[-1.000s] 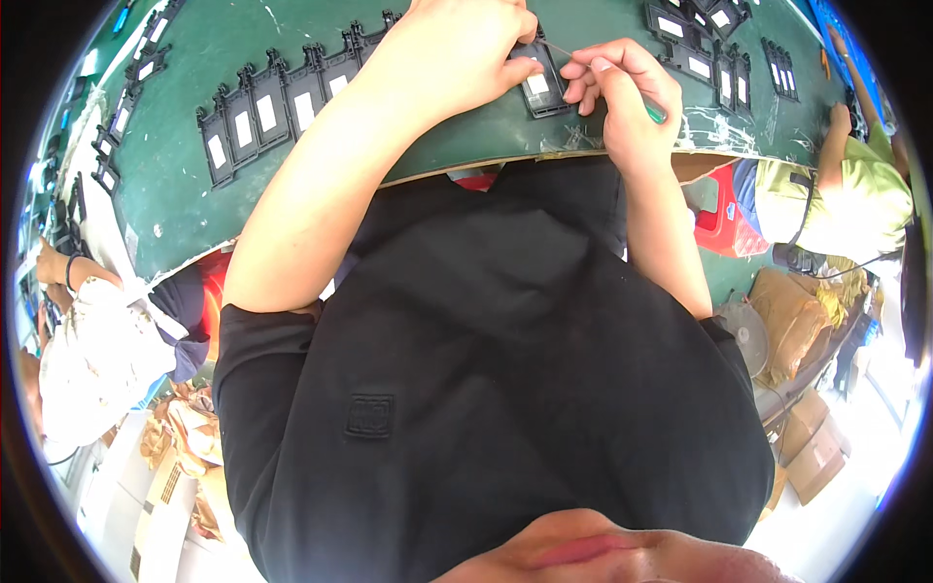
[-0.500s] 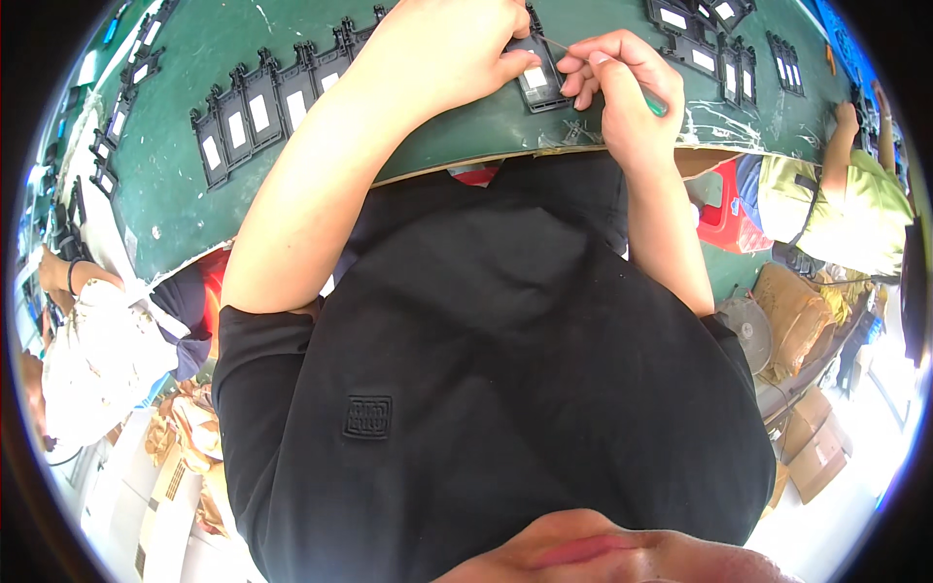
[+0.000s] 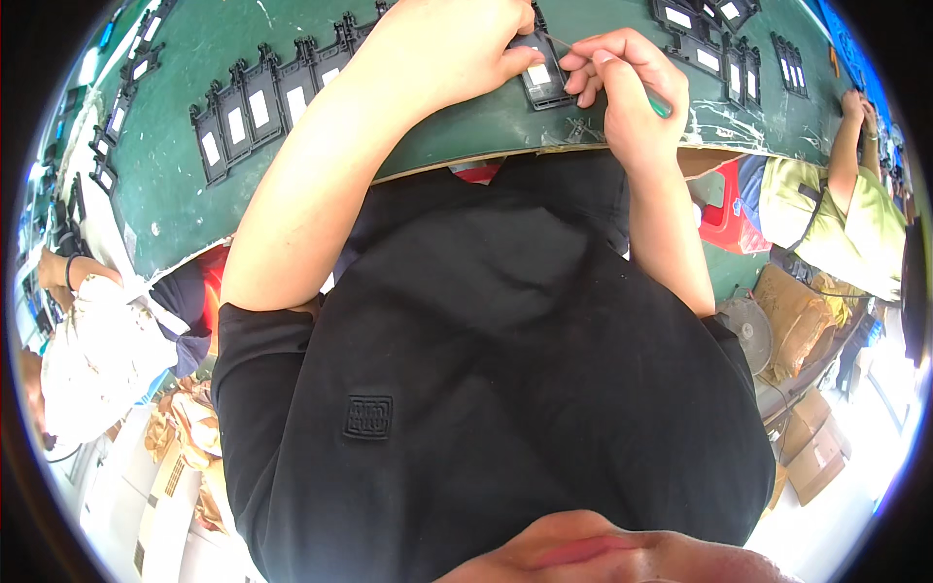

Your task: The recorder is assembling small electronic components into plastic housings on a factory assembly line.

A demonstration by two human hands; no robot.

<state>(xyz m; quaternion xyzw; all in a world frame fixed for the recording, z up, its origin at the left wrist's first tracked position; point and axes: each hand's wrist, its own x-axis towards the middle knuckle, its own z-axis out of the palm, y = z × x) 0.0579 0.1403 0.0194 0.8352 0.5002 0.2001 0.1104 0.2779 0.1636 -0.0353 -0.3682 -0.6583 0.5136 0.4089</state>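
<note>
At the table's near edge lies a black plastic panel (image 3: pixel 549 94) with a white label on it. My left hand (image 3: pixel 465 49) is closed on its upper left side, with the thumb across the label; its other fingertips are partly out of sight at the top of the view. On the right, my right hand (image 3: pixel 639 92) grips a thin-shafted hand tool (image 3: pixel 659 105) with a green handle, like a small screwdriver. Its slim shaft points up and left to the panel's upper end, where the tip is too small to make out.
A row of similar black panels (image 3: pixel 233 128) lies left on the green table (image 3: pixel 185 219); more panels (image 3: pixel 695 53) lie at the right. A person in yellow-green (image 3: pixel 826 204) sits at right, another in white (image 3: pixel 102 335) at left. Cardboard boxes (image 3: pixel 816 457) stand lower right.
My hands and the panel have barely moved. At the right, the other person's arms have shifted, with their hands now close together at the table's edge.
</note>
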